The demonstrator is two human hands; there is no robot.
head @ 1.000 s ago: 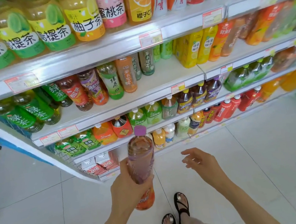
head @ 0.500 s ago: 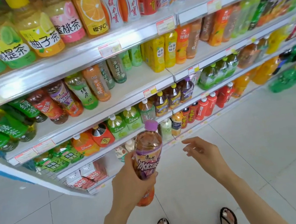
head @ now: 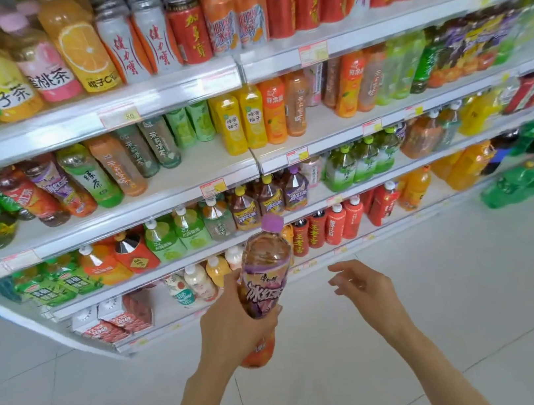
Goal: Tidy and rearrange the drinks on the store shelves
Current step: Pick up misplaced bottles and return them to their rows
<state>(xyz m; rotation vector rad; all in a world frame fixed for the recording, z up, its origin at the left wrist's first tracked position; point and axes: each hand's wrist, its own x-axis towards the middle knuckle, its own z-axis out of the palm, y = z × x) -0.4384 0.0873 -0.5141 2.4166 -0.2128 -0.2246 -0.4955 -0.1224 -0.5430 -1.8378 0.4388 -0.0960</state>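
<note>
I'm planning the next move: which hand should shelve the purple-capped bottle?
Left. The left hand grips the bottle upright in front of the shelves. The right hand is open beside it and holds nothing.

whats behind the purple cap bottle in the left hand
The low shelves: red bottles to its right, pale white-capped bottles to its left. The purple-cap bottle, gripped by the left hand, covers whatever stands directly behind it.
</note>
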